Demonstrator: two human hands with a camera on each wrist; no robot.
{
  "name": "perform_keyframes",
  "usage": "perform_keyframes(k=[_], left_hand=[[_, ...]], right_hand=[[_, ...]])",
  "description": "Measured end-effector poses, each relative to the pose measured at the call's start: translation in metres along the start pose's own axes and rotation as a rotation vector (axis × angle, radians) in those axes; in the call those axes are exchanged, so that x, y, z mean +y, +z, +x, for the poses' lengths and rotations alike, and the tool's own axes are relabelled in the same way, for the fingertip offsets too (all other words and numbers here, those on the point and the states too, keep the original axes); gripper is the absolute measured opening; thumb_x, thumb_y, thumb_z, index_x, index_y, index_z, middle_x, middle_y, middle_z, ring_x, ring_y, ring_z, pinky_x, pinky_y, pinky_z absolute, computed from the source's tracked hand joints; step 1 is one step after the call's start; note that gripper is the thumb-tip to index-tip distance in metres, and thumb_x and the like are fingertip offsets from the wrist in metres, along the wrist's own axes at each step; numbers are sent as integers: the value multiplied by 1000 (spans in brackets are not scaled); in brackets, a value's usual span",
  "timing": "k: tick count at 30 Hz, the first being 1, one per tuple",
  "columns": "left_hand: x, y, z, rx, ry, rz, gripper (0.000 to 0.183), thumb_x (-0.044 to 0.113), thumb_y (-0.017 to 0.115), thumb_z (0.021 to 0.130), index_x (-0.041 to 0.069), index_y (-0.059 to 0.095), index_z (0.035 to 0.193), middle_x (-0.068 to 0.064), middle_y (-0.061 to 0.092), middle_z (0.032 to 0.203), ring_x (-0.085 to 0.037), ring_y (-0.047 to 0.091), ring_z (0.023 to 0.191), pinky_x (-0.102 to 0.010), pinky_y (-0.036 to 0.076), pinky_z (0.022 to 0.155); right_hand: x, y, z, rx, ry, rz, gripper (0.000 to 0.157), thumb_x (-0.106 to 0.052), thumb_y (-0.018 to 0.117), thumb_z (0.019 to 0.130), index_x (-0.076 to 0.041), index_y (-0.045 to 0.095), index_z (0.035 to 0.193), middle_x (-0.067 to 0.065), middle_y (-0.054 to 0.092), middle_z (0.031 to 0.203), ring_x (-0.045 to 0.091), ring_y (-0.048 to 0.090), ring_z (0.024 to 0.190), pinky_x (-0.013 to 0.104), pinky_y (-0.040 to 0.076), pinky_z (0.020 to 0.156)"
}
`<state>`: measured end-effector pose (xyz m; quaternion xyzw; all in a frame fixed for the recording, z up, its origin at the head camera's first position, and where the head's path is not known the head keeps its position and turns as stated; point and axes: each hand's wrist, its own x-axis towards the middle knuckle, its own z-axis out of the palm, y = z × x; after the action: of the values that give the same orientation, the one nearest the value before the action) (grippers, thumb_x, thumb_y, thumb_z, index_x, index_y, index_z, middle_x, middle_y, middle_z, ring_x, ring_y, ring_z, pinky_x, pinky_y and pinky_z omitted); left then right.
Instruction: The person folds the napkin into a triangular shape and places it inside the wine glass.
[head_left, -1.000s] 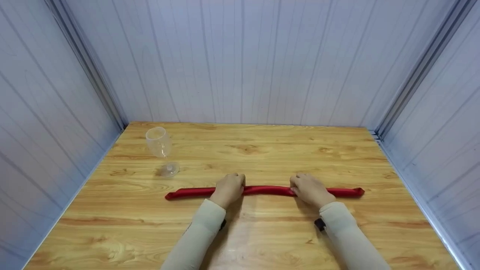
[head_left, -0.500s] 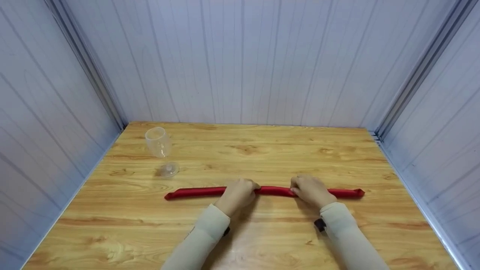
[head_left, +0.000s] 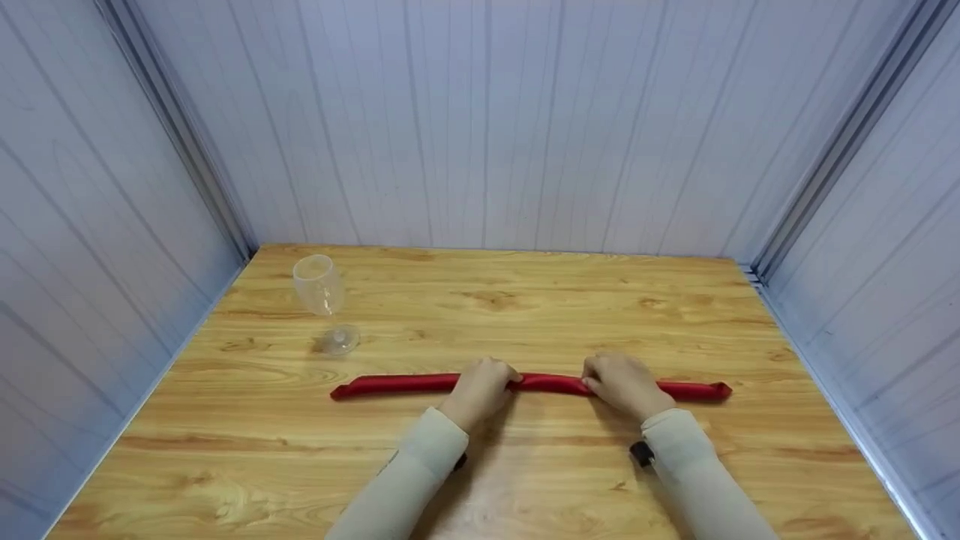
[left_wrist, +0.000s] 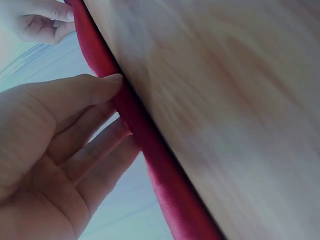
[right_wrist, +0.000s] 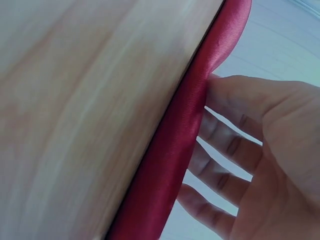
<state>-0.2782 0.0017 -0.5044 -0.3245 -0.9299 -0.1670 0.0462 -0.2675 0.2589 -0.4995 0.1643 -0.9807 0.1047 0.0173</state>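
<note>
A long strip of shiny red cloth (head_left: 405, 384), rolled or folded narrow, lies left to right across the wooden table, its two ends pointed. Near its middle my left hand (head_left: 481, 391) pinches it; in the left wrist view the thumb (left_wrist: 107, 87) is on one side and the fingertips go behind the cloth. My right hand (head_left: 624, 384) pinches the strip farther right, thumb at its edge and fingers (right_wrist: 220, 137) curled behind it. Between the hands a short stretch of cloth shows. Most fingertips are hidden by the cloth or the hands.
A clear stemmed wine glass (head_left: 319, 289) stands upright at the back left of the table (head_left: 525, 315). Pale panelled walls (head_left: 484, 135) enclose the table at the back and on both sides.
My left hand has slid right along the red cloth, closer to the right hand, mostly in the first half second. The right hand, the strip and the glass stay nearly where they were.
</note>
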Motion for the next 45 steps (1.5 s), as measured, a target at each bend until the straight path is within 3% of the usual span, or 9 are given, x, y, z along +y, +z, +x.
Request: perform_keyframes(k=[11, 19, 31, 38, 45], left_hand=[[-2, -3, 0, -12, -31, -117, 29, -10, 69, 86, 7, 79, 106, -7, 75, 104, -23, 70, 100, -33, 56, 85], [-1, -5, 1, -29, -56, -122, 20, 5, 77, 87, 7, 79, 106, -6, 75, 104, -22, 70, 99, -33, 55, 85], [-2, -2, 1, 4, -77, -166, 18, 7, 80, 84, 6, 80, 102, -6, 75, 100, -23, 70, 96, -33, 55, 83], [-5, -3, 3, -50, -126, -201, 23, 6, 81, 82, 8, 78, 105, -4, 74, 103, -22, 68, 99, -35, 54, 85], [-6, 0, 10, -60, -202, -130, 25, 21, 86, 80, 10, 75, 100, -2, 71, 94, -21, 67, 89, -38, 53, 81]], right_hand=[[-7, -2, 2, 19, -38, 70, 5, -12, 71, 93, -10, 75, 93, 4, 70, 89, 21, 66, 83, 40, 55, 74], [-30, 0, -2, 76, -106, 9, 13, -16, 78, 89, -6, 74, 96, 7, 66, 87, 25, 65, 81, 41, 54, 71], [-52, 8, 8, 58, -68, -143, 18, -9, 76, 84, -1, 64, 73, 14, 62, 73, 34, 63, 68, 48, 54, 60], [-48, 10, 12, 69, -52, -102, 17, -8, 73, 81, -6, 60, 70, 9, 57, 71, 30, 60, 66, 48, 52, 60], [-45, 13, 12, 92, -33, -75, 21, -13, 72, 78, -9, 54, 68, 4, 51, 69, 23, 52, 61, 46, 47, 55]])
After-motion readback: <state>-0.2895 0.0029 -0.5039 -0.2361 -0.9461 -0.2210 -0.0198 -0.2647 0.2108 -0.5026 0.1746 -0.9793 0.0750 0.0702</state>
